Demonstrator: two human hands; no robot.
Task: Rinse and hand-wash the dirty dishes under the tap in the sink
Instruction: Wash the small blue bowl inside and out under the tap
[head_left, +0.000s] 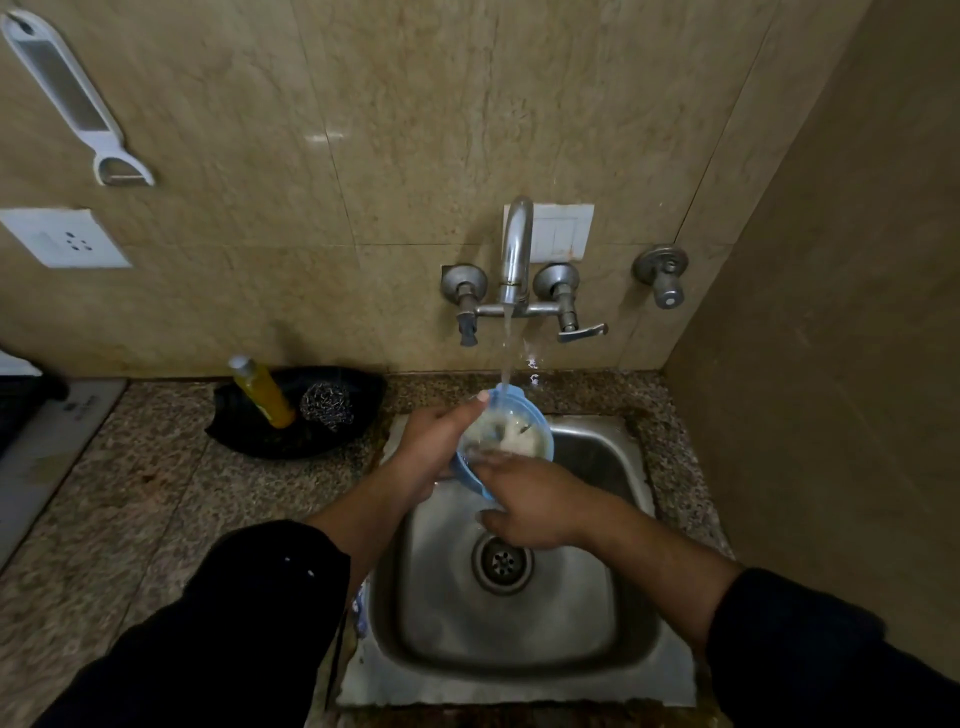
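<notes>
A blue bowl (501, 439) was held tilted over the back left part of the steel sink (519, 639), right under the tap (516, 254). Water (505, 353) ran from the spout in a thin stream and struck the bowl's far rim. Whitish foam or residue covered the inside of the bowl.

The left hand (434, 449) gripped the bowl from its left side, thumb hooked over the rim and fingers closed beneath it. The right hand (530, 506) lay at the bowl's near edge, its fingertips reaching into the bowl and blurred; whether it gripped the bowl or only touched it could not be told. Both forearms were bare above dark sleeves (218, 623).

The drain (502, 563) sat in the sink's middle, below the right hand. On the speckled stone bench (130, 499), left of the sink, a black tray (296, 415) held a yellow bottle (262, 392) leaning toward the left and a steel scrubber (327, 405) just beside it. On the tiled wall hung a white peeler (72, 98), with a socket (65, 238) below it and a separate valve (662, 273) right of the tap.
</notes>
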